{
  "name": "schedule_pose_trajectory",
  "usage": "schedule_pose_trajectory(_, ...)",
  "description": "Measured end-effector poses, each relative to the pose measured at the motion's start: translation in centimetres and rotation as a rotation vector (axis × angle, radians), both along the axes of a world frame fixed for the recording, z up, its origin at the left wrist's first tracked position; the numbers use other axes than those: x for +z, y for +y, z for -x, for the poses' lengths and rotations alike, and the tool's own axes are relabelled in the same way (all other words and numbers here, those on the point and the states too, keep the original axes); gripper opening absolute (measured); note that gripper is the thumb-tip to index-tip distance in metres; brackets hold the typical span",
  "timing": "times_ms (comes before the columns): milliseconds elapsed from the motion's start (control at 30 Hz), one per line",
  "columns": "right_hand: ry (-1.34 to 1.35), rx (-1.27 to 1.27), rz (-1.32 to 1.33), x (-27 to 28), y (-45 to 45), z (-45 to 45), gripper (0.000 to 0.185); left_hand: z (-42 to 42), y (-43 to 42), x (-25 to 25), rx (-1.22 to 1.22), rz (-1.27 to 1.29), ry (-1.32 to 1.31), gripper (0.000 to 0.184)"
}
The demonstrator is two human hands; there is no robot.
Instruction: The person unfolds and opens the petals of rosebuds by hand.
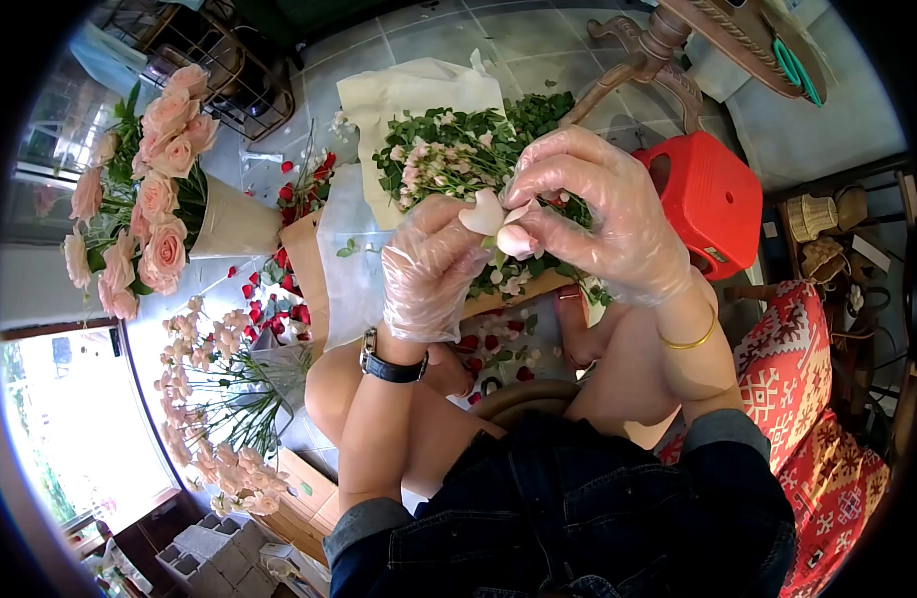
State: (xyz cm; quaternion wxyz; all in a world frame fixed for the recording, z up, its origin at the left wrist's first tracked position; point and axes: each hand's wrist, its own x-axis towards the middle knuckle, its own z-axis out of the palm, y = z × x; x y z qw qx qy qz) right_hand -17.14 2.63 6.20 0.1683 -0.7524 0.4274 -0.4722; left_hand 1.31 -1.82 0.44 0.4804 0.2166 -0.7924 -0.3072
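Pale pink is the small rose (pixel 516 241) which both hands hold in the air, above the near part of the cream paper (pixel 361 100). One wide white petal (pixel 481 213) stands out from the flower, toward the left. The left hand (pixel 434 264), in a thin clear plastic glove, has its fingers bent in and nearly closed at the flower. The right hand (pixel 598 214), gloved in the same way, pinches it narrowly between thumb and fingertips. Which finger presses which petal, I cannot tell exactly. On the left wrist is a black watch (pixel 394 369), on the right one a gold bracelet (pixel 691 341).

Behind the hands, a heap of small pink roses (pixel 437 164) with green leaves lies on the paper and reaches over its right edge; the upper left corner is bare. Beyond the left edge, red petals (pixel 299 314) are scattered on the tiled floor (pixel 528 45). Farther left, a whitish bucket (pixel 237 221) leans and carries large pink roses (pixel 166 194). Nearer to the person is a bunch of paler roses (pixel 214 468) with long stems. At the right, a red stool (pixel 730 189) stands on the floor, close to the right hand's side.
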Motion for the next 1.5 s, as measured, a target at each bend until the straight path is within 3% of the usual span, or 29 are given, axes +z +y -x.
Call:
schedule_pose_trajectory(67, -0.032, -0.006, -0.075, -0.5, 0.0, 0.2, 0.011, -0.4, -0.1, 0.1, -0.044, 0.013, -0.122, 0.027)
schedule_pose_trajectory(167, -0.105, 0.068, -0.213, -0.5, 0.0, 0.3, 0.01, -0.3, -0.3, -0.4, -0.081, 0.075, -0.089, 0.031)
schedule_pose_trajectory(300, -0.056, 0.083, -0.206, -0.7, -0.1, 0.6, 0.01, -0.1, -0.2, -0.1, -0.059, 0.092, -0.035, 0.038)
schedule_pose_trajectory(367, -0.163, 0.128, -0.404, -0.5, 0.1, 0.6, 0.01, -0.3, -0.1, 0.0, -0.063, 0.086, -0.086, 0.034)
schedule_pose_trajectory(567, -0.475, 0.274, -0.551, -1.3, -0.2, 0.6, 0.016, 0.0, -0.4, -0.5, -0.049, 0.036, -0.073, 0.033)
schedule_pose_trajectory(600, -0.475, 0.273, -0.55, -1.2, 0.0, 0.5, 0.016, 0.0, -0.4, -0.4, -0.05, 0.036, -0.073, 0.033)
schedule_pose_trajectory(667, -0.712, 0.258, -0.803, -0.9, 0.4, 0.2, 0.017, 0.0, -0.1, -0.2, -0.064, 0.042, -0.038, 0.029)
schedule_pose_trajectory(767, -0.824, 0.2, -0.844, -1.5, 0.6, -0.1, 0.018, -0.1, -0.1, 0.0, -0.167, -0.043, -0.073, 0.025)
schedule_pose_trajectory(800, -0.825, 0.199, -0.841, -1.4, 0.5, -0.2, 0.018, 0.0, 0.3, 0.0, -0.169, -0.041, -0.074, 0.025)
schedule_pose_trajectory(867, -0.804, 0.111, -0.777, -1.2, 0.3, -0.3, 0.019, 0.5, 1.1, -0.1, -0.212, -0.468, 0.104, 0.024)
schedule_pose_trajectory(1000, -0.826, -0.024, -0.56, -0.9, -0.2, 0.2, 0.018, 0.1, 0.7, -0.9, -0.151, -0.312, 0.063, 0.025)
schedule_pose_trajectory(1067, -0.802, -0.04, -0.479, -0.5, 0.1, 0.1, 0.016, 0.3, 0.9, -2.1, -0.211, -0.562, 0.351, 0.023)
schedule_pose_trajectory(1167, -0.732, -0.017, -0.3, -0.7, 0.0, -0.1, 0.013, 0.6, 1.4, -0.6, -0.163, -0.761, 0.378, 0.032)
schedule_pose_trajectory(1233, -0.382, 0.028, -0.136, -0.8, 0.0, 0.1, 0.02, 0.5, 1.5, -1.4, -0.175, -0.754, 0.437, 0.033)
schedule_pose_trajectory(1267, -0.335, -0.014, -0.12, -0.7, 0.1, -0.3, 0.023, 0.5, 1.5, -1.7, -0.188, -0.747, 0.494, 0.034)
schedule_pose_trajectory(1500, -0.276, 0.01, -0.129, -0.9, 0.1, -0.6, 0.025, 0.8, 1.6, -1.5, -0.234, -0.73, 0.496, 0.037)
